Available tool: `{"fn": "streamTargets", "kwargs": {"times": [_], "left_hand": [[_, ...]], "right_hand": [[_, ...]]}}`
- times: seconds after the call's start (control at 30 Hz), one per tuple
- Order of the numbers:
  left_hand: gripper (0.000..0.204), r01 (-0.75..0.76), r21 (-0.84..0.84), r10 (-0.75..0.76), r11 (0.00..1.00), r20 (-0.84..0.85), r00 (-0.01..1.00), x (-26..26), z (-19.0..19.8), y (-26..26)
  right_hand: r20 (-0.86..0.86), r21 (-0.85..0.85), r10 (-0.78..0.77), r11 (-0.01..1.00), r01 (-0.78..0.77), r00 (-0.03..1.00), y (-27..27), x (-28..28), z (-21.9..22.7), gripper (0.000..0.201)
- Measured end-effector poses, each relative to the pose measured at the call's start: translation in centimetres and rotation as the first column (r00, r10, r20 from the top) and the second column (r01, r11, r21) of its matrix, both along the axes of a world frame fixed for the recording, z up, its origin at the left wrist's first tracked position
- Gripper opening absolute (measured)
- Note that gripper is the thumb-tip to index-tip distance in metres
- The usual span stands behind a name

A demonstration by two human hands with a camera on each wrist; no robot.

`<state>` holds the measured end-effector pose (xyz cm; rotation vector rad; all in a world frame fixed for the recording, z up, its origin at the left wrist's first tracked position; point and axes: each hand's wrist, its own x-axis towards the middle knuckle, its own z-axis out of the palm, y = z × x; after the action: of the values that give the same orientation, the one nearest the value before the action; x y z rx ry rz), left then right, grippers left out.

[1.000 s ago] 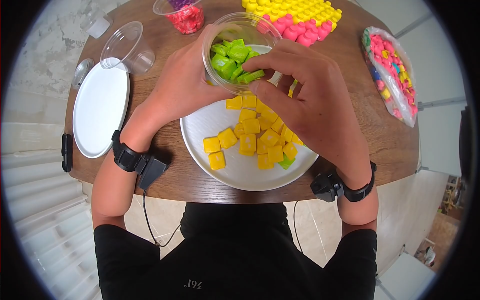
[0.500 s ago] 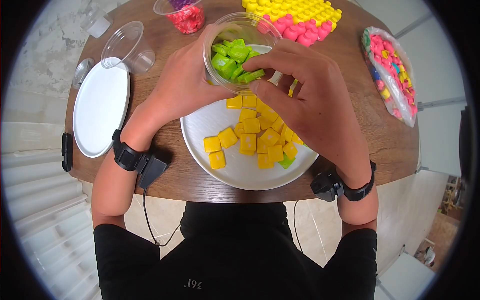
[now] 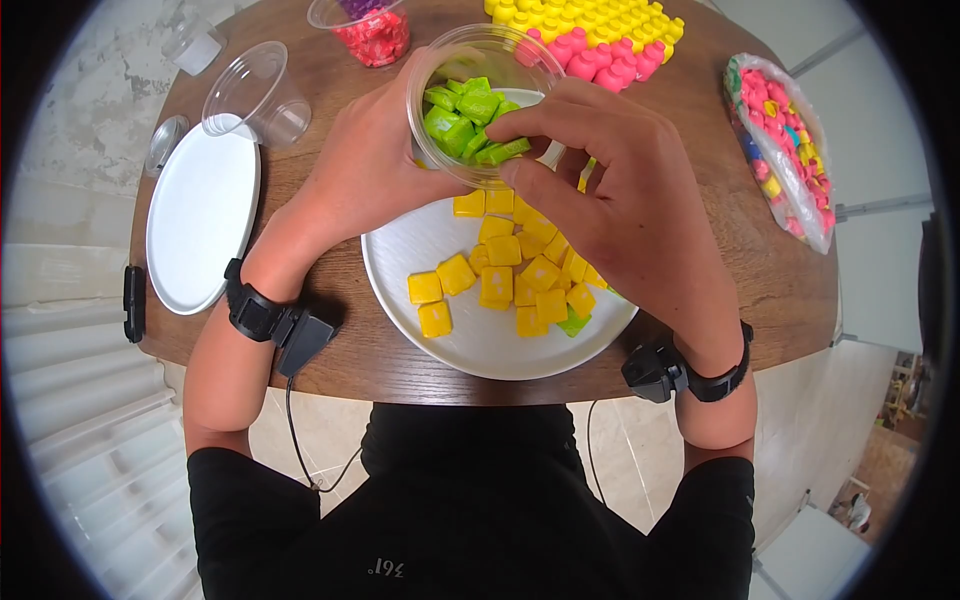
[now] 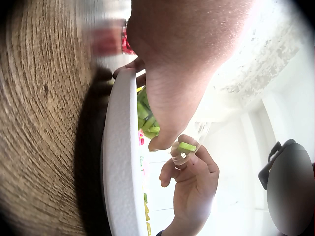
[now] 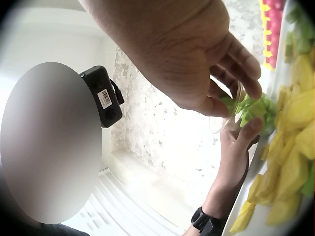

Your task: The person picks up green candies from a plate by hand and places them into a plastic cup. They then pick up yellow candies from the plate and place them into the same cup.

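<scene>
A clear plastic cup (image 3: 485, 50), tipped so its mouth faces the head camera, is gripped by my left hand (image 3: 370, 165) from the left side. Inside lie several shiny green wrapped candies (image 3: 447, 128). My right hand (image 3: 635, 175) reaches over the rim from the right, thumb and index finger pinching one green candy (image 4: 186, 147) at the cup's mouth. Below both hands is a round white plate (image 3: 405, 330). Many square yellow candies (image 3: 503, 252) are spread on it, with a green candy (image 3: 574, 322) near its lower right.
Left of the plate are a second white plate (image 3: 195, 225), a clear cup (image 3: 262, 100) and a round clear lid (image 3: 165, 147). Behind stand a cup of red and purple pieces (image 3: 372, 38) and yellow and pink bottle-shaped pieces (image 3: 600, 45). A bag of colourful pieces (image 3: 790, 150) lies far right.
</scene>
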<state>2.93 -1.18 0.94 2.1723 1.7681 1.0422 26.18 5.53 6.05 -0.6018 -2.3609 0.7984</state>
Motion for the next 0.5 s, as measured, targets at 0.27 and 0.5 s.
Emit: {"fn": "streamTargets", "kwargs": {"times": [0.27, 0.5], "left_hand": [[0.102, 0.011, 0.015, -0.011, 1.000, 0.014, 1.000, 0.01, 0.02, 0.07], [0.102, 0.017, 0.015, -0.017, 1.000, 0.022, 1.000, -0.07, -0.09, 0.09]], "right_hand": [[-0.001, 0.014, 0.006, 1.000, -0.006, 1.000, -0.02, 0.02, 0.04, 0.020], [0.002, 0.005, 0.006, 1.000, -0.006, 1.000, 0.01, 0.01, 0.06, 0.020]]}}
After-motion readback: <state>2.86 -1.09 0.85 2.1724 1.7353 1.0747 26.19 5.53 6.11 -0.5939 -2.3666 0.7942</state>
